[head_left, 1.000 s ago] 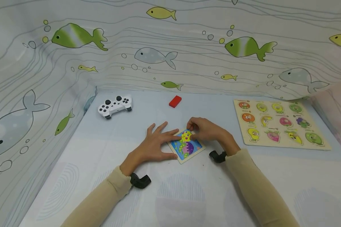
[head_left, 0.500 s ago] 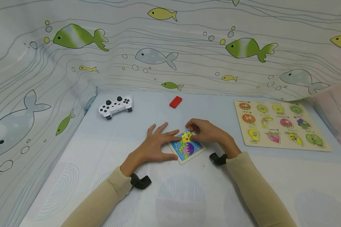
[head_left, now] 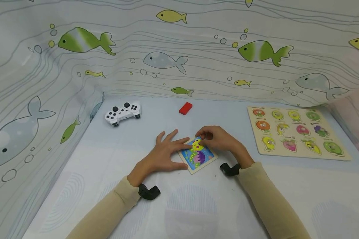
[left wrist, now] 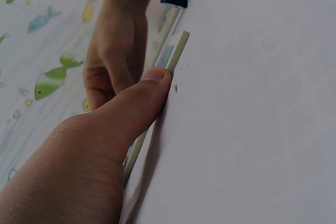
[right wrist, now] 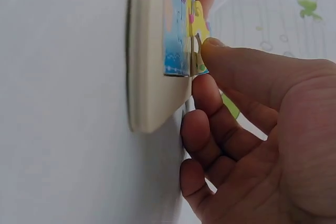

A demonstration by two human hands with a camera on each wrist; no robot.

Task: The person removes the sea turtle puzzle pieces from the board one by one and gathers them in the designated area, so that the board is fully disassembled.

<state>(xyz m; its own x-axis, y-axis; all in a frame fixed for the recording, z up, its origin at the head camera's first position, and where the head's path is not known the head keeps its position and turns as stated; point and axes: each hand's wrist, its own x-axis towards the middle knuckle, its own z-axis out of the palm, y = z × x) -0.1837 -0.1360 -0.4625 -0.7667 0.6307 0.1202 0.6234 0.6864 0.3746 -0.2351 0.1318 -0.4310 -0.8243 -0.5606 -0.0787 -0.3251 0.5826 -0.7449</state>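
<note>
A small square jigsaw puzzle (head_left: 210, 155) lies flat on the table, with a blue, purple and green picture in a pale wooden frame. My left hand (head_left: 165, 153) is spread at its left side. The left thumb (left wrist: 149, 90) presses the frame's edge, and the index fingertip touches the yellow face in the picture. At the far right edge my right hand (head_left: 220, 139) pinches a puzzle piece (right wrist: 199, 22) with yellow on it between thumb and curled fingers. In the right wrist view this piece stands slightly raised from the frame. The fingers hide part of it.
A white game controller (head_left: 123, 114) lies at the back left. Behind the puzzle sits a red block (head_left: 185, 108). On the right is a wooden fruit peg board (head_left: 275, 151). A fish-patterned cloth (head_left: 209, 76) rises behind and at the sides.
Both hands stay at the puzzle, nearly still. The yellow piece's face appears turned slightly under the right fingers. The whole head view has shifted a little.
</note>
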